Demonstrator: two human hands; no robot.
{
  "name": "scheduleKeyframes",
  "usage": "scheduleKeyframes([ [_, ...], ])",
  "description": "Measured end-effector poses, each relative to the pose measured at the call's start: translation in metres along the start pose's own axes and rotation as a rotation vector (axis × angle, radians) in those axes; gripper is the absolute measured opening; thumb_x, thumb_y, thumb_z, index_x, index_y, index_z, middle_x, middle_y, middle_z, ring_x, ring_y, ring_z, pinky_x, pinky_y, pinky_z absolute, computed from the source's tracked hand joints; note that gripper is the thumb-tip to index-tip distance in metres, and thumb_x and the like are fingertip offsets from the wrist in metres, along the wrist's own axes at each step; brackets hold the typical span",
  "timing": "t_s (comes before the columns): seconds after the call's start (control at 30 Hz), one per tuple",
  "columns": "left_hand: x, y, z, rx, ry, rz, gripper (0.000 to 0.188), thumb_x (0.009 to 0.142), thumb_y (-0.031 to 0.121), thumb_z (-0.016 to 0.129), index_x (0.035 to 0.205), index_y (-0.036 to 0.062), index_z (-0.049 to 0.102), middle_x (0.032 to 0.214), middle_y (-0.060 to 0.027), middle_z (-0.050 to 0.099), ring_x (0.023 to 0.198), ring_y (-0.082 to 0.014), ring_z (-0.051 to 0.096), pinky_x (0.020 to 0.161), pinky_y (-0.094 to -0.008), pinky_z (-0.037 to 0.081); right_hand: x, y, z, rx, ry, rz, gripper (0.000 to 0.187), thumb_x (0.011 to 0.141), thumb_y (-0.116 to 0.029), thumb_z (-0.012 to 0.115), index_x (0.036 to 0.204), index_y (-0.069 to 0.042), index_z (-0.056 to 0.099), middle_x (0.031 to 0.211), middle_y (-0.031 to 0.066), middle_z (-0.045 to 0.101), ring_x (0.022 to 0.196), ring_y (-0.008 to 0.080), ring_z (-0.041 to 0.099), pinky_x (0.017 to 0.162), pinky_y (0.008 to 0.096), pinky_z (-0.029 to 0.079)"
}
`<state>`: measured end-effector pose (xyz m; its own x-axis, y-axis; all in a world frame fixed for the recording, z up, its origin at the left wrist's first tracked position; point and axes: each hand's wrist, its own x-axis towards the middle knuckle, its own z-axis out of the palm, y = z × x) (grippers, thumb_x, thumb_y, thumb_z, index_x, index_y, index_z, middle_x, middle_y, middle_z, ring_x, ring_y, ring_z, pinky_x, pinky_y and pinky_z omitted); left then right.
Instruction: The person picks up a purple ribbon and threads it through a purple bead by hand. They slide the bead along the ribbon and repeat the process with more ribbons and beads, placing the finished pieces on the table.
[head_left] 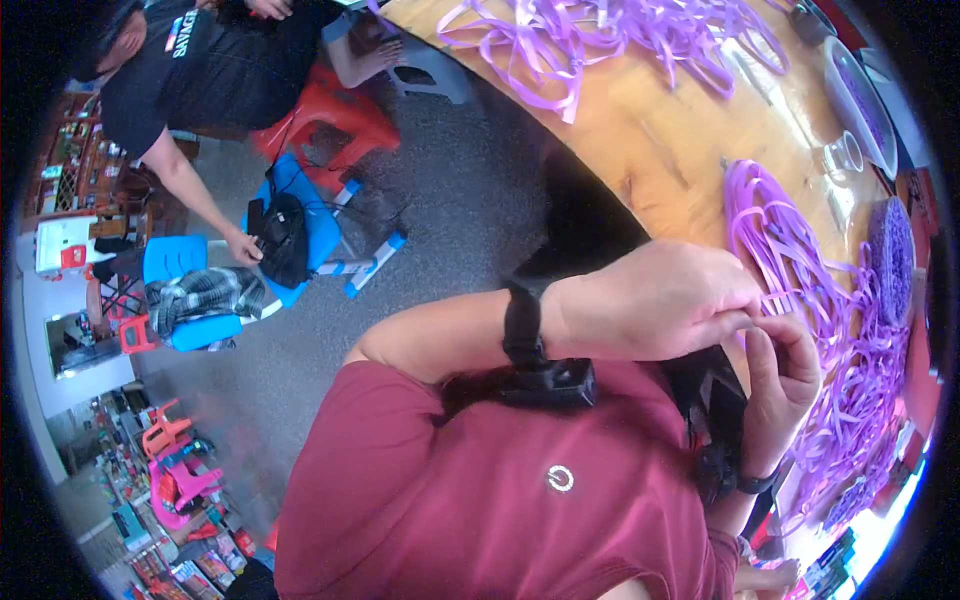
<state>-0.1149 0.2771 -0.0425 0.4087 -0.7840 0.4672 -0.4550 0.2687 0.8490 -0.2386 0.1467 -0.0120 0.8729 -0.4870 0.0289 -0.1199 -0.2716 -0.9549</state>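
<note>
Left hand: the person's left hand crosses in front of the dark-red shirt, fingers curled together, its fingertips meeting those of the other hand; a black strap with a small black box sits on the wrist.
Right hand: the right hand rises from below, fingers bent and closed toward the left fingertips; a dark band circles its wrist. Whether anything is pinched between the two hands I cannot tell — the contact point is too small and partly hidden.
Thing in hand: the nearest material is the loose heap of flat purple plastic strips, lying on the wooden table just beyond and under the fingertips, reaching down past the right wrist.
Doing it well: by my judgement, fine fingertip work like this goes best with both hands kept close over the heap, one strip separated at a time, and the pull kept gentle so the tangle does not drag along.
Table: the orange-brown wooden tabletop carries a second spread of purple strips at the far end.
Containers: a pale round bowl with purple contents stands at the right edge; a small clear cup sits just beside it; a woven purple disc lies near the heap.
Packages and signs: colourful boxed goods crowd the lower left — flat, bright, too small to make out.
Nearby: another person in a black shirt reaches to a black bag on a blue plastic stool; a red stool stands behind.
</note>
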Motion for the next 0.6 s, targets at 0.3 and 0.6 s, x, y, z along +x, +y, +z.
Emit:
scheduleKeyframes([
  [0.3,0.009,0.006,-0.008,-0.036,-0.147,-0.306,0.012,0.086,0.012,0.051,0.088,0.0012,0.056,0.077,-0.0051,0.054,0.069,-0.0139,0.053,0.061,-0.0239,0.041,0.017,0.002,-0.008,-0.094,-0.145,-0.217,0.008,0.073,0.003,0.063,0.080,0.000,0.062,0.074,0.0032,0.058,0.066,0.0110,0.052,0.060,0.0229,0.040],
  [0.6,0.042,0.039,0.006,-0.519,-0.058,-0.665,0.009,0.082,0.011,0.056,0.083,0.0029,0.053,0.068,0.0040,0.046,0.057,-0.0014,0.038,0.050,-0.0148,0.027,0.022,-0.003,-0.037,0.083,-0.145,-0.329,0.009,0.071,0.001,0.065,0.080,-0.001,0.063,0.071,0.0049,0.060,0.065,0.0120,0.055,0.058,0.0235,0.042],
])
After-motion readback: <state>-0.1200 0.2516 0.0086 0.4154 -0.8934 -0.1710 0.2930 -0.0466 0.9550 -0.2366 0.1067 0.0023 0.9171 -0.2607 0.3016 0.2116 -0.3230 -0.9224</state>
